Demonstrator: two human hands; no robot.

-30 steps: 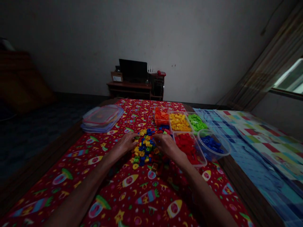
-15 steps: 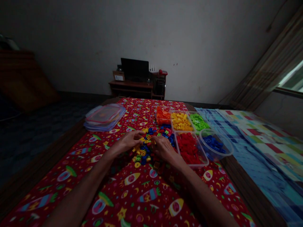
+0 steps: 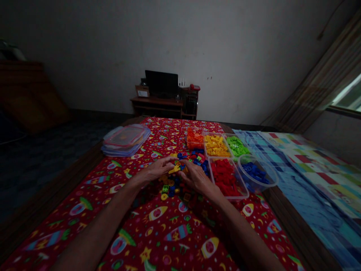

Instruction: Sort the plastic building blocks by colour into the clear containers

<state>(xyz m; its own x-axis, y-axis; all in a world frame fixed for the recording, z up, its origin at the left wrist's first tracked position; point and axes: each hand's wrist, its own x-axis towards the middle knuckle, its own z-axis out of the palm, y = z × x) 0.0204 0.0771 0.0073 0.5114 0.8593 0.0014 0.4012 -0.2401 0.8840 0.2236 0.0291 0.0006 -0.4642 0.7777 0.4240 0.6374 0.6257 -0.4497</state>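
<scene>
A heap of mixed coloured plastic bricks (image 3: 180,180) lies on the red patterned cloth (image 3: 169,233). My left hand (image 3: 156,170) and my right hand (image 3: 196,176) meet over the heap, fingertips pinched together on a yellow brick (image 3: 175,169) held between them. Right of the heap stand clear tubs sorted by colour: orange bricks (image 3: 194,138), yellow bricks (image 3: 216,146), green bricks (image 3: 236,146), red bricks (image 3: 227,177), and a round tub of blue bricks (image 3: 255,172).
A stack of clear container lids (image 3: 125,139) lies at the left on the cloth. A blue checked cloth (image 3: 304,177) covers the surface to the right. A desk with a dark monitor (image 3: 163,92) stands against the far wall.
Both hands have drawn together above the heap and lifted a yellow brick between their fingertips. The view has shifted slightly.
</scene>
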